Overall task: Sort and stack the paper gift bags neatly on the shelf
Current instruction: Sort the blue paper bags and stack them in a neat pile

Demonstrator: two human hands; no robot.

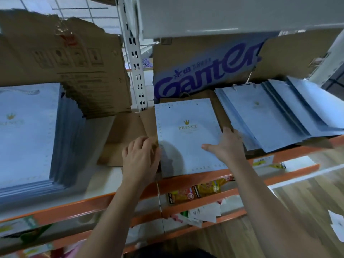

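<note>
The bag [186, 138] is held between both hands: the right hand [226, 146] is spread, thumb flat on the bag's face and fingers at its right edge. The left hand [141, 155] is curled against the left edge, though whether that edge is pinched cannot be told. The bag lies flat at the shelf [188, 180] front, its long axis running back from the rail, with the loose pile [279, 116] just beside the right hand and the neat stack [28, 136] well apart, beyond the left hand, so a leftward carry is judged likely.
</note>
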